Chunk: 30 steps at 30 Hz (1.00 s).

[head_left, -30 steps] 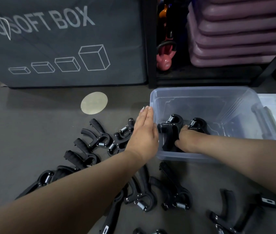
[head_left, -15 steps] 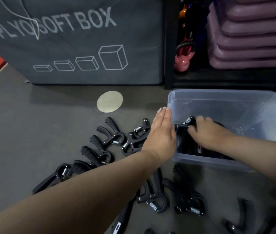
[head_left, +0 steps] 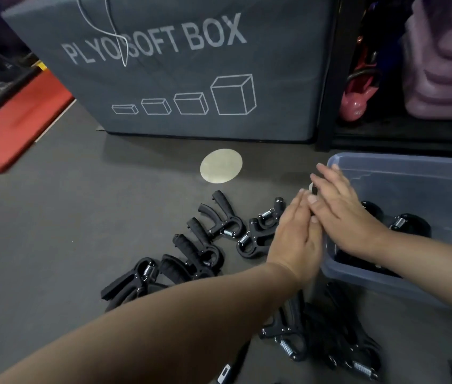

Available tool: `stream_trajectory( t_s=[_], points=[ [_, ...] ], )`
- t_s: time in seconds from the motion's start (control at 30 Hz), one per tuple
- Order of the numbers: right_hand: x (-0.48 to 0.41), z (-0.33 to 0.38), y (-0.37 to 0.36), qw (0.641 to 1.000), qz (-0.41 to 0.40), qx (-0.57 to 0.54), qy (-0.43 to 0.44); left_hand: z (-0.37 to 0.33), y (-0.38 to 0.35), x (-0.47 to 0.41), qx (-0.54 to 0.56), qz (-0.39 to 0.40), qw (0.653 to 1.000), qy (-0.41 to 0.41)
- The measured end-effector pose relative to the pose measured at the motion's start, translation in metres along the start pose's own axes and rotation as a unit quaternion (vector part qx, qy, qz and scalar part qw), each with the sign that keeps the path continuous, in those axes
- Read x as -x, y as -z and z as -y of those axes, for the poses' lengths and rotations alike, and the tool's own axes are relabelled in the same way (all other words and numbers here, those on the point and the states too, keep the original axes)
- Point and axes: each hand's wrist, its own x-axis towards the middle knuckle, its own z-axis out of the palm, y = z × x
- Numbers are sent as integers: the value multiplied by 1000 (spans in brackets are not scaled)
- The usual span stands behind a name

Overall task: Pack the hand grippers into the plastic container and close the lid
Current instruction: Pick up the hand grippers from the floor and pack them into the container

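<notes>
The clear plastic container (head_left: pixel 402 162) stands on the floor at the right, with black hand grippers (head_left: pixel 410 225) lying in its bottom. My left hand (head_left: pixel 294 239) rests flat against the outside of its left wall, fingers straight. Above the left rim, my right hand (head_left: pixel 341 214) stretches out flat, blurred, its fingertips past the wall. A small dark piece (head_left: pixel 313 189) shows between the two hands; I cannot tell what it is. Several loose hand grippers (head_left: pixel 219 217) lie on the floor left of the container, and more hand grippers (head_left: pixel 330 342) in front of it.
A grey soft plyo box (head_left: pixel 180 79) stands behind. A pale round floor marker (head_left: pixel 220 165) lies before it. A pink kettlebell (head_left: pixel 357 98) and stacked purple mats (head_left: pixel 446 65) sit on a dark rack at the back right. A red mat (head_left: pixel 11 128) lies at left.
My right hand has come up off the grippers in the container and moved left over the rim. The view has swung left; my left hand stays against the wall.
</notes>
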Motion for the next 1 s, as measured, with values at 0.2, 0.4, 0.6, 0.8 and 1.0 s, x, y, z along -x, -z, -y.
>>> stream_trajectory(
  t_s=[0.2, 0.4, 0.6, 0.8, 1.0],
  points=[
    [1, 2, -1, 999, 13, 48, 6, 57, 25, -6, -153, -13, 978, 144],
    [4, 3, 1, 999, 9, 44, 11, 104, 53, -15, -336, 78, 919, 193],
    [5, 1, -2, 999, -6, 38, 19, 141, 92, -41, -389, 138, 877, 245],
    [4, -2, -6, 999, -20, 27, 25, 148, 97, -55, -365, 121, 893, 233],
    [3, -3, -7, 999, -27, 20, 34, 120, 71, -48, -461, 45, 884, 71]
  ],
)
